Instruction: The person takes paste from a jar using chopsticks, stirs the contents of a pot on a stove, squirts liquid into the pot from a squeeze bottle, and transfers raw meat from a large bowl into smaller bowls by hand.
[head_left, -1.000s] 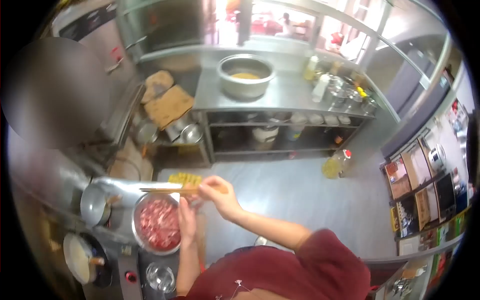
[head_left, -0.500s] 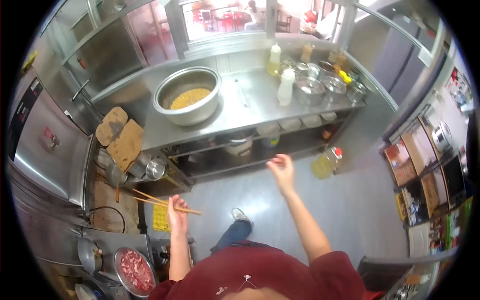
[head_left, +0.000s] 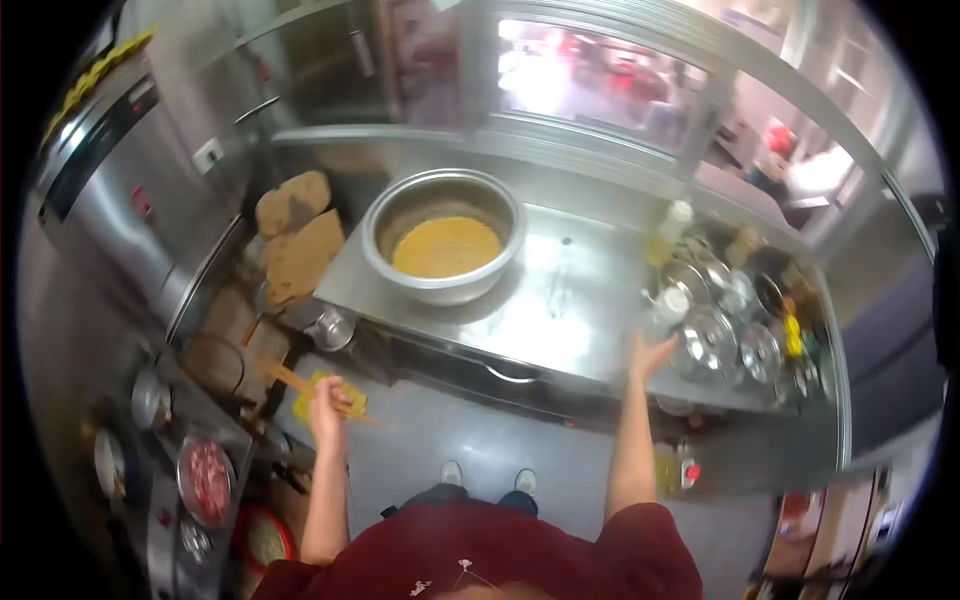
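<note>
My left hand (head_left: 328, 412) is closed around a pair of wooden chopsticks (head_left: 284, 374), which point left and are smeared by motion. My right hand (head_left: 650, 354) reaches to the front edge of the steel counter (head_left: 570, 345), fingers apart. Just beyond it stands a white squeeze bottle (head_left: 668, 306); blur hides whether the fingertips touch it. To the right of that hand is a round metal pot with a lid (head_left: 708, 342). A large metal bowl (head_left: 377, 245) holding yellow grain-like food (head_left: 447, 247) stands on the counter's left part.
A second squeeze bottle (head_left: 670, 232) and several lidded pots crowd the counter's right end. Cutting boards (head_left: 302, 255) lean at the left. A bowl of raw meat (head_left: 207, 482) sits lower left. On the floor, an oil jug with a red cap (head_left: 690, 472) stands under the counter.
I have stepped up to the counter, and the view has shifted. My right hand has moved from over the floor to beside the white squeeze bottle. The chopsticks stay in my left hand.
</note>
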